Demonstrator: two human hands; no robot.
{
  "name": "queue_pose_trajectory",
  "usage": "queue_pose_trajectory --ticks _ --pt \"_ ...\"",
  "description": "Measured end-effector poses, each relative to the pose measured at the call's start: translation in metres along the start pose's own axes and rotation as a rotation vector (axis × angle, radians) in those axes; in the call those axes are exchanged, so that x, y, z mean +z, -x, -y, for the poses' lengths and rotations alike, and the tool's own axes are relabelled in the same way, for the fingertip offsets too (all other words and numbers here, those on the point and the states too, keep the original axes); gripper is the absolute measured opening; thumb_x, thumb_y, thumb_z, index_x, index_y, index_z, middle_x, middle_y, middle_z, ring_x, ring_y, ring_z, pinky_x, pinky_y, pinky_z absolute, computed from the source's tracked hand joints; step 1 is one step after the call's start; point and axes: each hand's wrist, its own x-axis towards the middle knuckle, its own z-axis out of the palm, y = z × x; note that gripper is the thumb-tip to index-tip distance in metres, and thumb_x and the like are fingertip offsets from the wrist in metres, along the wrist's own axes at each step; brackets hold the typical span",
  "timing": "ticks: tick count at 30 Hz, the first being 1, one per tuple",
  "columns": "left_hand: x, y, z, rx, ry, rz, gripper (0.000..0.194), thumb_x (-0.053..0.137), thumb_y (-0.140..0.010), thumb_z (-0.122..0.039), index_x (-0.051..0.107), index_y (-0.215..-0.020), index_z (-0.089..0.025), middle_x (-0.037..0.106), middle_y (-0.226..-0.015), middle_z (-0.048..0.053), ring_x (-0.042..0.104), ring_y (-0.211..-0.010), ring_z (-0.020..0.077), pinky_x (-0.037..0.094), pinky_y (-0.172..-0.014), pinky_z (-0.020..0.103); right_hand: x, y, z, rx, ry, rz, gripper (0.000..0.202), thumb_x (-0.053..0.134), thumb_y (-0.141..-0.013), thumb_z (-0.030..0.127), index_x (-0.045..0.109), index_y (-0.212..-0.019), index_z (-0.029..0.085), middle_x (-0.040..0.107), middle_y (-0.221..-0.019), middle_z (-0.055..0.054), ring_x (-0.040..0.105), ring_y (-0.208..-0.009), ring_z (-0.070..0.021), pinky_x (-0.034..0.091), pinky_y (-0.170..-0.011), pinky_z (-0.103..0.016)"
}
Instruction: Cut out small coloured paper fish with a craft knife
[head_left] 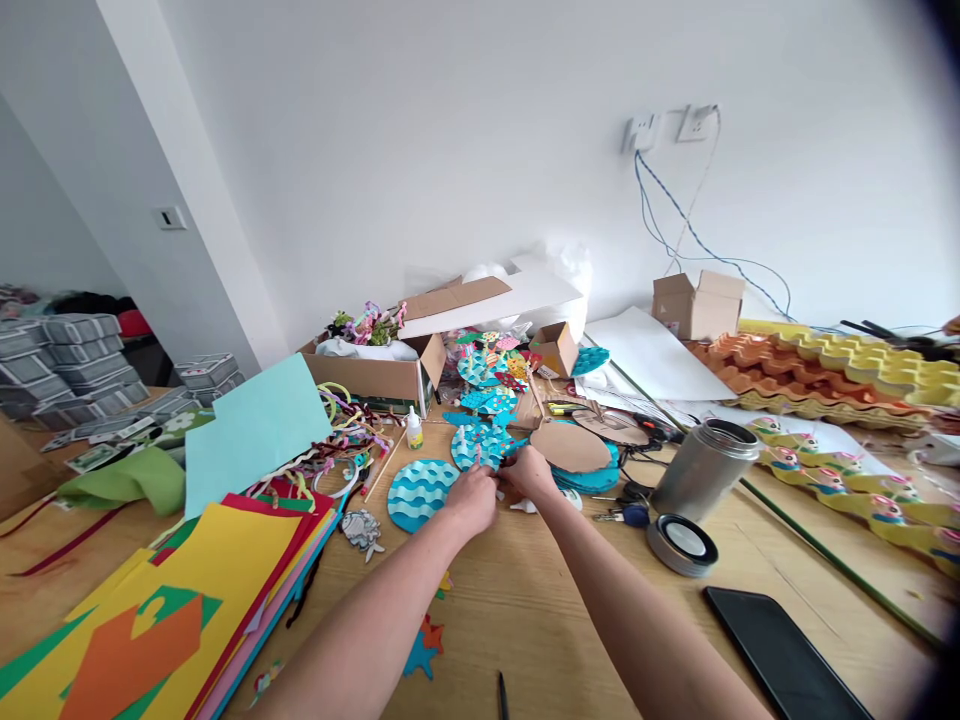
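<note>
At the middle of the table, my left hand (472, 500) is closed at the lower edge of a blue wave-patterned paper disc (469, 445) with small decorations on it. My right hand (531, 474) is closed close beside it, with its fingertips by the disc's right edge. Whatever lies between the fingers of either hand is too small or hidden to make out. Another blue wave-patterned disc (421, 494) lies flat to the left of my left hand. Right of my right hand, a brown cardboard oval (571, 446) rests on more blue pieces (600, 478). A small glue bottle (414, 430) stands behind the left disc.
Coloured paper sheets (247, 545) are piled at left. An open metal canister (705, 470), its lid (682, 546) and a black phone (780, 650) are at right. Egg trays (847, 375) lie at the far right. A cardboard box (367, 378) with craft materials stands behind.
</note>
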Motion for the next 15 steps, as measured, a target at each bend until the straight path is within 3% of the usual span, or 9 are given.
queue_pose_trajectory --ticks 15 --pt "0.0022 -0.0004 0.0019 0.03 -0.086 -0.041 0.029 0.058 -0.096 -0.034 0.057 -0.121 -0.019 0.057 -0.124 0.009 0.06 -0.103 0.0234 0.052 -0.087 0.044 -0.0068 0.0042 0.0032 -0.012 0.041 0.035 0.03 0.06 -0.094 0.032 0.06 -0.121 0.019 0.061 -0.124 -0.008 0.063 -0.103 -0.0222 0.054 -0.086 -0.041"
